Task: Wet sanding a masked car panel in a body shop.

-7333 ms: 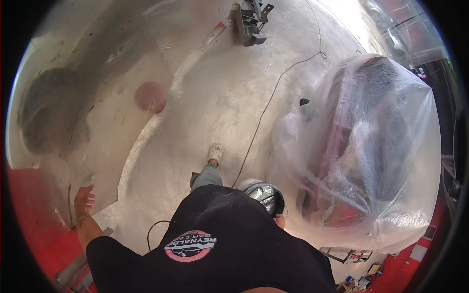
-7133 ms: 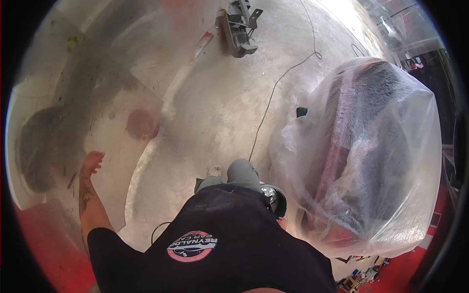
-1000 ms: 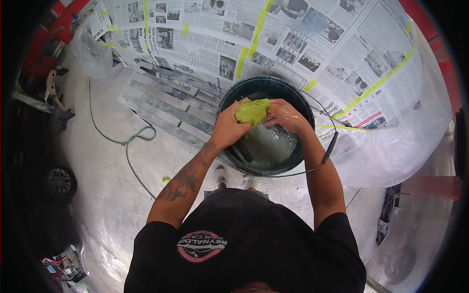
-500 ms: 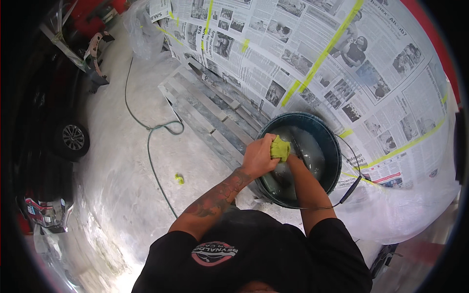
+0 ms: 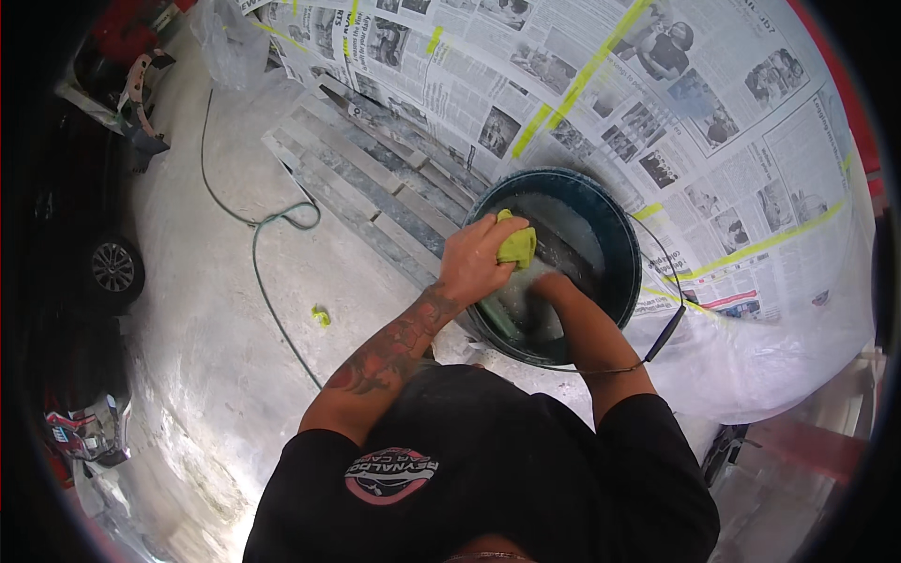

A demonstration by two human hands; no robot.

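Note:
A dark bucket [image 5: 619, 272] of cloudy water, with a wire handle, stands by a slatted wooden pallet [image 5: 385, 206]. My left hand [image 5: 469, 258] grips a crumpled yellow-green cloth [image 5: 516, 244] above the water, at the bucket's left side. Below and right of it, my right hand [image 5: 549, 286] dips into the water, its fingers hidden. Darker shapes under the surface cannot be made out clearly.
A curved surface masked with newspaper [image 5: 732, 188], yellow tape and plastic sheeting fills the right and top. A hose [image 5: 263, 281] and a small yellow scrap [image 5: 321, 316] lie on the floor. A black car [image 5: 89, 310] and loose parts [image 5: 141, 113] are at left.
Seven seconds ago I faced open floor and a plastic-covered object. One second ago both hands held the cloth; now only the left does, and the right has dropped lower into the water.

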